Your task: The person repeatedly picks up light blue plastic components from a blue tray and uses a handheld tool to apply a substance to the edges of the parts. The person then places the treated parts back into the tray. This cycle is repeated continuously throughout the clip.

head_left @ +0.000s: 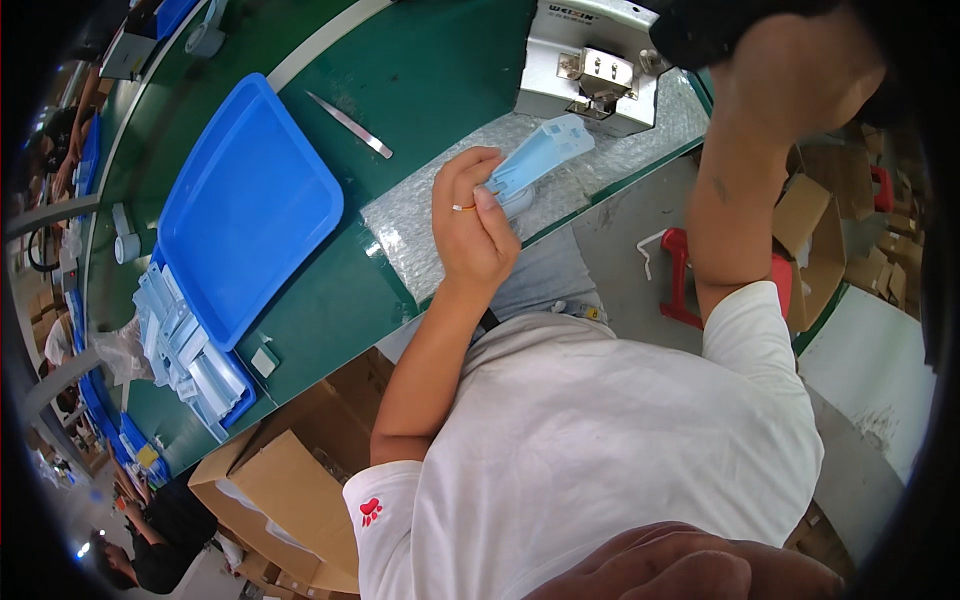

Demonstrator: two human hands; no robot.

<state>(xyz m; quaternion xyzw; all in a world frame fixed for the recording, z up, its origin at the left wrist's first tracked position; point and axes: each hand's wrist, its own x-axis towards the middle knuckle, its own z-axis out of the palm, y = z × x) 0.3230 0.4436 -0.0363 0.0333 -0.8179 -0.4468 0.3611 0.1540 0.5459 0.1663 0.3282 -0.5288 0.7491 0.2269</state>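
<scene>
My left hand [472, 225] is closed round a light blue plastic part [545, 157], long and flat with a broader end, pinched between thumb and fingers. It is held over the near edge of the bubble-wrap sheet [400, 235]. A metal bench fixture [585, 65] with a silver clamp block stands just beyond the part. My right hand [800, 75] is raised at the upper right, to the right of the fixture, and looks closed. A dark shape [700, 28] lies against it; what the fingers grip is hidden in shadow.
An unfilled blue tray [250, 210] lies on the green table [335, 300], above another tray heaped with light blue parts [185, 350]. Tweezers [350, 125] lie near it. A red stool [680, 280] and cardboard boxes [290, 500] stand below; other people sit at far left.
</scene>
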